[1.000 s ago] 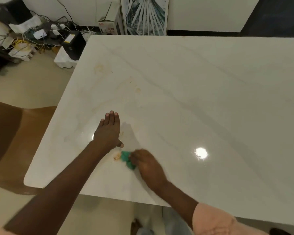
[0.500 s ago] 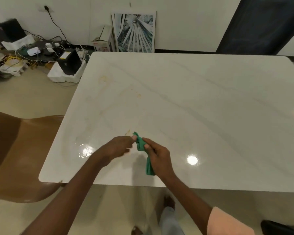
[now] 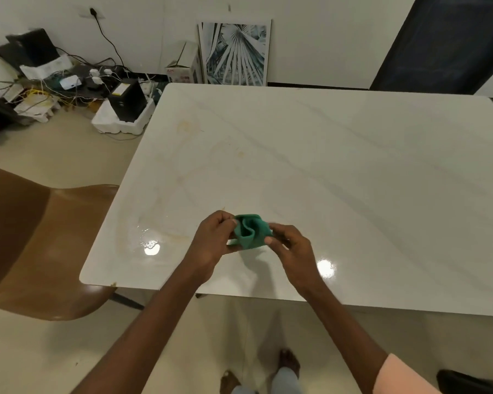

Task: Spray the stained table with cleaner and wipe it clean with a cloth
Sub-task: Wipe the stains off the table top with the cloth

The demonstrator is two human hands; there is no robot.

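Above the table's point(image 3: 353, 194) near edge, the left hand point(image 3: 212, 241) and right hand point(image 3: 292, 248) pinch a bunched green cloth point(image 3: 251, 231) between them.

glossy marble-look table point(image 3: 353, 194), soft cloth point(image 3: 249, 231)

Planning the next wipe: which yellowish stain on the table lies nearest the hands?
The streak by the left glare spot, just left of the left hand; the ring stain and small spot lie farther back.

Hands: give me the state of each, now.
Left hand: pinching the green cloth.
Right hand: pinching the same cloth's other side.
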